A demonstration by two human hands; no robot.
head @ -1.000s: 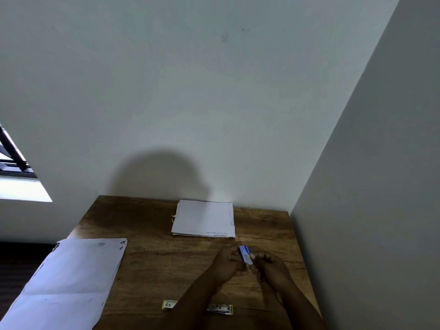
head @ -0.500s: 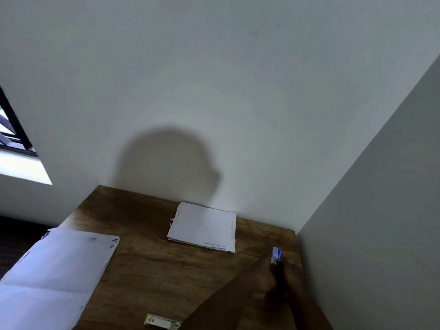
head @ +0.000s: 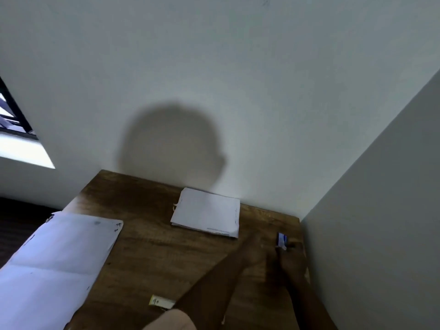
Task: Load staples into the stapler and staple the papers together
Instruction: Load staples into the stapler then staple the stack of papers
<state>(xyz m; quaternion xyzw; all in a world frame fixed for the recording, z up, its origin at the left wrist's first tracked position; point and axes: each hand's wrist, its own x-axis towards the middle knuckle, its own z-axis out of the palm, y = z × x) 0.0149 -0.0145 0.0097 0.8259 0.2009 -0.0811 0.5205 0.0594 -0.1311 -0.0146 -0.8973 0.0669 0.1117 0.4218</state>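
Holding a small blue-and-white staple box [head: 281, 239] up over the far right corner of the brown wooden table [head: 152, 253], the person has both hands close together there. Right hand [head: 291, 260] sits just under the box w/ its fingertips at the box's lower end, apparently pinching it; the view is blurred, so the exact grip isn't clear. Left hand [head: 253, 252] is right beside it, just left of the box, fingers pointing toward the wall; can't tell whether they're spread, curled or touching the box. Both forearms run back toward the table's near edge.

Landmark = the table. A folded stack of white papers [head: 206, 213] lies flat at the table's far edge, about mid-width, near the wall & just left of the hands, not touching them. A large white creased sheet [head: 57, 265] lies on the table's left side, hanging past its left edge. At the near edge, a slim yellow-and-silver stapler [head: 162, 302] lies flat, partly hidden behind the left forearm, well apart from the box. A round head shadow [head: 171, 144] falls on the pale wall above the table's far edge.
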